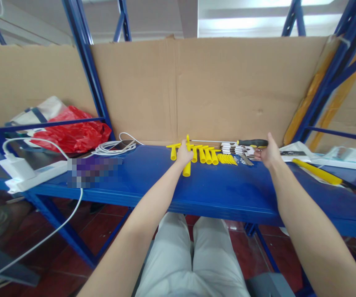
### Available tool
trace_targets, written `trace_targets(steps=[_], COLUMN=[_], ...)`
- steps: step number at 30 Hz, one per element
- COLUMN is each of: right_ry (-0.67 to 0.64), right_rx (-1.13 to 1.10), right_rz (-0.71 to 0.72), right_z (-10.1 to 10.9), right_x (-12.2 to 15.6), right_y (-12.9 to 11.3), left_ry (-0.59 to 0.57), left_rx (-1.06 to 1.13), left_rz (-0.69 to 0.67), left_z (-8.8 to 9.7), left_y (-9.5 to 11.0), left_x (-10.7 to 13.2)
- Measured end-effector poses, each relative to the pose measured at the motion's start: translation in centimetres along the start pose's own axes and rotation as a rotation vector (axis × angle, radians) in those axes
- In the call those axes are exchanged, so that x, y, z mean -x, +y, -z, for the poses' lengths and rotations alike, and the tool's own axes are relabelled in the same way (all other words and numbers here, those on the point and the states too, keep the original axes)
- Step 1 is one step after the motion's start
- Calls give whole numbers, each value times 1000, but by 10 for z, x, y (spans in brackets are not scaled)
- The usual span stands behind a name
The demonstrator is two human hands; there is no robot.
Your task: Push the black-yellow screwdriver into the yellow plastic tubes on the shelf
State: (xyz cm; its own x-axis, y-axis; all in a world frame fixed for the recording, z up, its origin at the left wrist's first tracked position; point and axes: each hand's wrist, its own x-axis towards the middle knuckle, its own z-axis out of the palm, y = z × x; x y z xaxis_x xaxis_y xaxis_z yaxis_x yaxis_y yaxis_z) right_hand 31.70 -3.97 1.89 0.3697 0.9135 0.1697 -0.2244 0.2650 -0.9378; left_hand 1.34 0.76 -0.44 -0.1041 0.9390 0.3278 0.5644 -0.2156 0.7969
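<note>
My left hand (184,154) is closed around a yellow T-shaped plastic handle (186,170), its hollow round end pointing toward me. Beside it, several more yellow handles (208,156) lie in a row on the blue shelf. My right hand (269,153) is held with thumb and fingers apart, next to shiny metal pieces (248,151). Behind them lies a long screwdriver (252,142) with a black and yellow grip, its tip toward the left. Small yellow parts (227,159) sit in a neat row between the handles and the metal pieces.
Cardboard (227,86) stands along the back of the blue shelf (140,173). To the left are a coiled white cable (114,146), a red plastic bag (72,130) and a white power strip (41,175). A yellow tool (318,172) lies at the right, near a blue upright.
</note>
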Motion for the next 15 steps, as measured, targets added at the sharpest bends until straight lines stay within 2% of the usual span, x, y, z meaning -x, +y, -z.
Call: trace_targets(steps=[6,11,15], right_ry=[-30,-82,-83], right_rx=[117,48,60], right_rz=[-12,22,58], right_z=[-2,-10,-12], right_x=[2,14,16], right_y=[3,-9,-8], left_ry=[5,-4,-1], left_rx=[28,36,50], left_rz=[5,5,5], left_z=[5,4,5], left_y=[0,-1,-1], left_x=[1,1,0])
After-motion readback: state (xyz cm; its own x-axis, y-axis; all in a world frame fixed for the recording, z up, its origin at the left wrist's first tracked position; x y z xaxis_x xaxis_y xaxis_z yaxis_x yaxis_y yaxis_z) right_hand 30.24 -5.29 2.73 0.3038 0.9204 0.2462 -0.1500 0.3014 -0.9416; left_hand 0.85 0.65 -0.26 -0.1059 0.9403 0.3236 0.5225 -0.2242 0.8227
